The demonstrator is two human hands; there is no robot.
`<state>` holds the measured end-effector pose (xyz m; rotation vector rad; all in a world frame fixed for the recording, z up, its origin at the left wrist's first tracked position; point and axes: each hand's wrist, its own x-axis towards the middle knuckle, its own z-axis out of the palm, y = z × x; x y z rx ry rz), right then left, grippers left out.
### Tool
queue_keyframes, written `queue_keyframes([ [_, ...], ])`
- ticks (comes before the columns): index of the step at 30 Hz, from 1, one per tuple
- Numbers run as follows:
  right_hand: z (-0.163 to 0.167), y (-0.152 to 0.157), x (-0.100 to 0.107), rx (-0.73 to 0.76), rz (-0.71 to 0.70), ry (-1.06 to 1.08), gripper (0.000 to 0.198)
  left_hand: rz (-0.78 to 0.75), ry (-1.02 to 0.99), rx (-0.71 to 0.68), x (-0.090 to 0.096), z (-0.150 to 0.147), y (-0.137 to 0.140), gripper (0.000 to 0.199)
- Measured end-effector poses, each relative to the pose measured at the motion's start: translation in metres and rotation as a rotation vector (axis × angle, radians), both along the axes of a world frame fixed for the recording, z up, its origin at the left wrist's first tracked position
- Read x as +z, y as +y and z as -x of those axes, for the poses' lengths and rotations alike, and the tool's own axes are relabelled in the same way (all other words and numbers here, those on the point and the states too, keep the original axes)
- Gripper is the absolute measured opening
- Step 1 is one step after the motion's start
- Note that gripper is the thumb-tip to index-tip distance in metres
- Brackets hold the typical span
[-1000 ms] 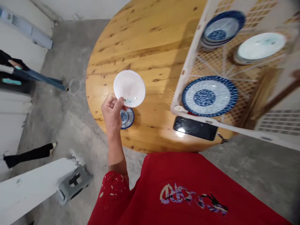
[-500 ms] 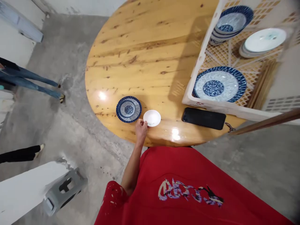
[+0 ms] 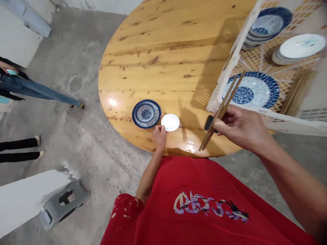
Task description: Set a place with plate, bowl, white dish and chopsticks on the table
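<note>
The right hand [image 3: 238, 127] is closed around a pair of wooden chopsticks [image 3: 221, 109], pinching them between thumb and fingers, right of the middle of the frame. The chopsticks slant up to the right, and their top ends cross in front of the near wall of a white plastic crate [image 3: 281, 119]. Just behind the hand, a bit of a black phone [image 3: 208, 122] peeks out on the table. The left hand [image 3: 159, 134] is low in the middle of the frame, at the near edge of the round wooden table [image 3: 166, 58]. Its fingertips touch the near rim of a small white bowl [image 3: 170, 122] that sits on the table; I cannot tell if the fingers pinch the rim or just rest on it. Just beside the bowl, to its left, lies a small blue-and-white saucer [image 3: 146, 113]. Inside the crate, at the upper right of the frame, lie a big blue-and-white plate [image 3: 258, 89], a stack of blue bowls [image 3: 268, 23] and a stack of white plates [image 3: 298, 49]. The person wears a red shirt [image 3: 204, 204] at the bottom of the frame. On the grey floor at the lower left stands a grey plastic stool [image 3: 63, 204]. Other people's legs [image 3: 43, 90] show at the left edge.
</note>
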<state>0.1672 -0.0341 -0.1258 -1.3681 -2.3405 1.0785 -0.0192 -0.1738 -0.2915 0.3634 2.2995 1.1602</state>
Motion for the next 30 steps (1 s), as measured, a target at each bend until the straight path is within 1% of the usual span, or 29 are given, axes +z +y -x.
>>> queue_keyframes([
  [5, 0.017, -0.001, -0.029, 0.104, 0.026, -0.113, 0.008, -0.037, -0.023, 0.039, -0.002, 0.001, 0.005, 0.021],
  [9, 0.030, -0.005, -0.049, 0.160, 0.121, -0.072, 0.006, -0.084, -0.026, 0.050, -0.009, 0.002, 0.008, 0.021],
  [14, 0.040, -0.007, -0.066, 0.137, 0.271, -0.011, 0.008, -0.088, -0.014, 0.052, -0.015, 0.001, 0.012, 0.022],
  [19, 0.044, -0.008, -0.079, 0.118, 0.336, 0.036, 0.011, -0.098, -0.027, 0.061, -0.014, -0.001, 0.019, 0.020],
  [24, 0.048, -0.006, -0.094, 0.069, 0.397, 0.096, 0.010, -0.056, 0.009, 0.034, -0.012, -0.001, 0.020, 0.022],
  [27, 0.055, -0.005, -0.103, 0.025, 0.487, 0.164, 0.009, -0.051, 0.016, 0.029, -0.010, -0.001, 0.019, 0.023],
  [30, 0.064, -0.006, -0.109, -0.007, 0.610, 0.251, 0.009, -0.071, 0.002, 0.007, -0.008, 0.000, 0.020, 0.022],
])
